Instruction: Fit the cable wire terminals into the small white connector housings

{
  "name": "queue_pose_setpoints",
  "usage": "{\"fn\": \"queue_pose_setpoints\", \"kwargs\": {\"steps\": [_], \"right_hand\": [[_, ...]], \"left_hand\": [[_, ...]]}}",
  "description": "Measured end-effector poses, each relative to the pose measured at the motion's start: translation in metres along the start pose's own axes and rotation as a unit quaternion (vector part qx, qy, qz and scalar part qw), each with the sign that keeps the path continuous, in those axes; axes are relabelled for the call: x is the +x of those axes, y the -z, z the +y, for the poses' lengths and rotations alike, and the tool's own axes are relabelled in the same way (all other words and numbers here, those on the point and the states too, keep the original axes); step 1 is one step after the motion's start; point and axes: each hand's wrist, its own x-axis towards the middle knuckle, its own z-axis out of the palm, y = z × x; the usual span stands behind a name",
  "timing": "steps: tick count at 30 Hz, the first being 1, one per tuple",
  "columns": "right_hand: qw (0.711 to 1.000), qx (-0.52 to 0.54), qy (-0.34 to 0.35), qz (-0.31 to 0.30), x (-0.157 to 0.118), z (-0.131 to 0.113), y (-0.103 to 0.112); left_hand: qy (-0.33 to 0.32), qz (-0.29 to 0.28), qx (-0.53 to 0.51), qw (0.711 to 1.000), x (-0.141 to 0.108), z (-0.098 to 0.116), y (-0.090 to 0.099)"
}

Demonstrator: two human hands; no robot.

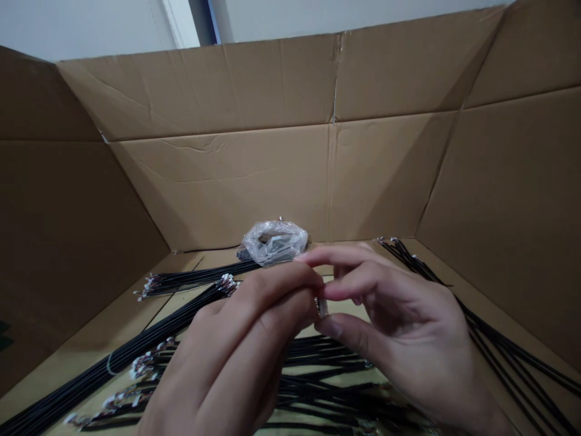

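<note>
Between my two hands, in the middle of the head view, is a small connector (321,307) with a row of metallic contacts and a clear-looking edge. My right hand (399,321) pinches it between thumb and fingertips. My left hand (245,339) is closed at its other side, the fingers bent and pressed together; they cover much of the piece. Whether a cable runs from it cannot be made out. Below the hands lie several black cables (327,387), partly hidden by my left hand.
Tall cardboard walls (227,157) enclose the work surface. A clear plastic bag (275,242) sits by the back wall. On the left, a tied bundle of black cables (149,336) has white connector ends (227,283). More black cables (494,339) run along the right side.
</note>
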Motion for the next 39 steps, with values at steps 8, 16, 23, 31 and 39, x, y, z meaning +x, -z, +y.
{"fn": "queue_pose_setpoints", "kwargs": {"steps": [8, 16, 23, 31, 39], "right_hand": [[1.0, 0.012, 0.008, -0.004, -0.001, 0.001, -0.001], [1.0, 0.009, 0.022, -0.013, 0.0, 0.0, -0.003], [0.999, -0.022, 0.04, -0.02, -0.001, -0.001, -0.002], [0.972, -0.187, 0.14, -0.024, 0.005, -0.008, 0.007], [0.954, -0.256, 0.158, -0.007, 0.003, -0.01, 0.014]], "left_hand": [[-0.004, 0.022, -0.01, 1.0, 0.001, -0.003, -0.002], [-0.032, 0.049, -0.013, 0.998, 0.0, -0.006, 0.001], [-0.021, 0.033, 0.001, 0.999, -0.002, -0.011, 0.002], [-0.025, 0.061, -0.003, 0.998, 0.011, 0.0, 0.0], [-0.064, 0.06, 0.031, 0.996, 0.017, 0.003, -0.001]]}}
